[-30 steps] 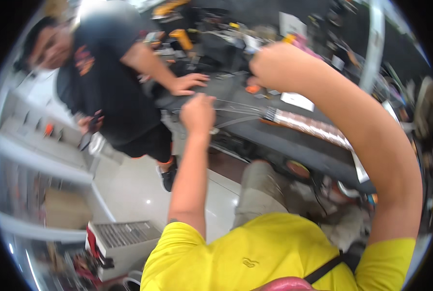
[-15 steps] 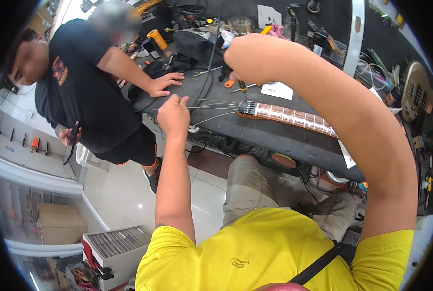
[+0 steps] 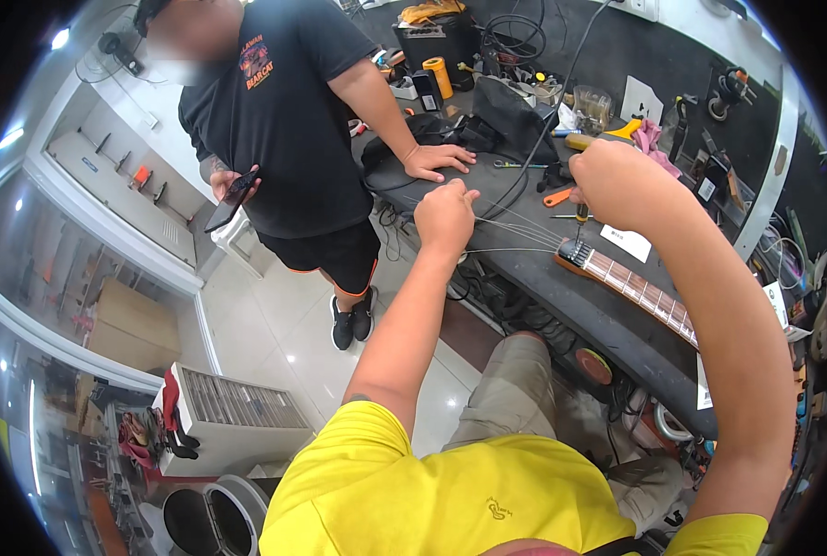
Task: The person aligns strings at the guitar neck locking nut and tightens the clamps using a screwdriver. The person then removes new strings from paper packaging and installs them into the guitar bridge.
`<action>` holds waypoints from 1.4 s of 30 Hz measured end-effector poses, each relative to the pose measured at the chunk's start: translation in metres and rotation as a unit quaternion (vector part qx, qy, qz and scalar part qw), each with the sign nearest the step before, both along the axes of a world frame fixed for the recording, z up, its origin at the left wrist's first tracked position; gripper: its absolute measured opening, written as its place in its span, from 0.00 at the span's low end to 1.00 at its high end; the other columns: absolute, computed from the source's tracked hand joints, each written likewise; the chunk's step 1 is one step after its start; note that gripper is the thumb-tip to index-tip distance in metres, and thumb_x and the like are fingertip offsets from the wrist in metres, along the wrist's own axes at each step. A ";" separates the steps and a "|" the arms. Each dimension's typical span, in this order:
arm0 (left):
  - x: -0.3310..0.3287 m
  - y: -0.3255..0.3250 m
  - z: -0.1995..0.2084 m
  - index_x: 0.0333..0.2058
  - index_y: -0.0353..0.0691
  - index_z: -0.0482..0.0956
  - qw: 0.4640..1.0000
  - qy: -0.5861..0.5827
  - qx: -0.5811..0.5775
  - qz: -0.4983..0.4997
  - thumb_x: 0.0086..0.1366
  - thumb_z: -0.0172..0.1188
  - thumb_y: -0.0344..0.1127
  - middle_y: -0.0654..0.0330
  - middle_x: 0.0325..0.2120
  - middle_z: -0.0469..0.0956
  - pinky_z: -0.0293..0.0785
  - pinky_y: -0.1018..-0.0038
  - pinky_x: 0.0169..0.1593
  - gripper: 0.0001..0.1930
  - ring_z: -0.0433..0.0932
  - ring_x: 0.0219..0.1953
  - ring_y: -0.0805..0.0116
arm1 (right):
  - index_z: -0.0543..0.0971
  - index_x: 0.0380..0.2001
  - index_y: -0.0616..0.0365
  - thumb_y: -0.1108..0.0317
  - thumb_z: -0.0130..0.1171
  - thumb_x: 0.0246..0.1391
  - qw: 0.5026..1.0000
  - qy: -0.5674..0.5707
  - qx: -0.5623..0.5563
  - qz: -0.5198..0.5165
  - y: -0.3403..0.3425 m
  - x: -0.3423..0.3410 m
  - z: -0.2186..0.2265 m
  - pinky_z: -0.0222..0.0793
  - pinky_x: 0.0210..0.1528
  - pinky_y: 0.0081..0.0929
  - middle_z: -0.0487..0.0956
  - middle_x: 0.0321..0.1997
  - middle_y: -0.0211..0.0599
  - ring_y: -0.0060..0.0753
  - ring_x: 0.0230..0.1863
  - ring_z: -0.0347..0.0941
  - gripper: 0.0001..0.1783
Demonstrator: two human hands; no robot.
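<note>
My left hand [image 3: 447,218] is closed, pinching the ends of thin guitar strings [image 3: 515,225] that stretch over the bench edge. They run to a black clamp-like headpiece [image 3: 575,251] at the end of a guitar neck [image 3: 642,294] with a fretted brown fingerboard. Above that piece, my right hand [image 3: 619,183] grips a screwdriver [image 3: 581,213], pointing down with its tip at the black piece. Its handle is mostly inside my fist. One lower string [image 3: 502,250] bends away apart from the others. The far part of the neck passes behind my right forearm.
A person in black rests one hand [image 3: 438,160] flat on the dark bench [image 3: 608,324] and holds a phone [image 3: 232,198] in the other. An orange-handled tool [image 3: 556,198], a white paper [image 3: 624,243], cables and a yellow cylinder [image 3: 438,78] lie or stand farther back.
The view has swung to the left, so the bench, guitar neck and hands appear farther right. My left hand still grips the strings and my right hand still holds the screwdriver at the headpiece.
</note>
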State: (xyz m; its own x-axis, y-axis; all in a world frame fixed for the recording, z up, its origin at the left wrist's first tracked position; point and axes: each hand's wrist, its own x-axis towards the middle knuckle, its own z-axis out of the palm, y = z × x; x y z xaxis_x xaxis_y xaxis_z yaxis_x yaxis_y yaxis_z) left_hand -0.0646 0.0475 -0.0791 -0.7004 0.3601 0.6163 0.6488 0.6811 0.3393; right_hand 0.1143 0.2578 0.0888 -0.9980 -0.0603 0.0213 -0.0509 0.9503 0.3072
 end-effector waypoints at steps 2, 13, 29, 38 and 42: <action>-0.003 0.009 -0.007 0.28 0.41 0.81 1.000 0.026 -0.016 -0.004 0.69 0.70 0.47 0.50 0.28 0.86 0.81 0.50 0.38 0.17 0.87 0.34 0.44 | 0.89 0.31 0.63 0.67 0.71 0.57 1.000 -0.011 0.010 0.000 0.006 0.002 0.000 0.86 0.44 0.43 0.88 0.35 0.51 0.51 0.41 0.89 0.09; -0.013 0.002 -0.012 0.29 0.39 0.84 0.999 0.029 0.015 -0.021 0.67 0.73 0.45 0.48 0.28 0.86 0.79 0.51 0.39 0.16 0.86 0.33 0.42 | 0.87 0.32 0.66 0.57 0.72 0.63 0.995 0.044 -0.082 0.035 0.014 0.010 0.011 0.84 0.44 0.47 0.87 0.33 0.54 0.58 0.40 0.88 0.19; 0.108 0.058 -0.020 0.63 0.38 0.79 0.954 0.126 -0.048 -0.267 0.60 0.60 0.26 0.51 0.57 0.84 0.64 0.44 0.72 0.29 0.78 0.66 0.47 | 0.89 0.34 0.63 0.58 0.72 0.60 0.949 0.261 -0.169 -0.059 0.058 0.003 0.014 0.83 0.46 0.48 0.87 0.34 0.54 0.55 0.42 0.88 0.16; 0.082 0.058 -0.072 0.63 0.38 0.82 0.956 0.167 -0.066 -0.234 0.65 0.58 0.20 0.52 0.62 0.83 0.60 0.45 0.76 0.27 0.78 0.68 0.54 | 0.81 0.47 0.68 0.59 0.73 0.58 0.921 0.303 -0.130 -0.206 0.119 0.090 -0.122 0.80 0.55 0.50 0.85 0.47 0.55 0.54 0.52 0.84 0.24; 0.081 0.055 -0.082 0.65 0.38 0.80 0.964 0.135 -0.068 -0.218 0.67 0.57 0.20 0.53 0.63 0.83 0.57 0.43 0.78 0.27 0.77 0.70 0.54 | 0.82 0.45 0.62 0.58 0.72 0.59 0.927 0.251 -0.206 -0.186 0.105 0.175 -0.107 0.78 0.56 0.50 0.84 0.47 0.52 0.56 0.54 0.82 0.20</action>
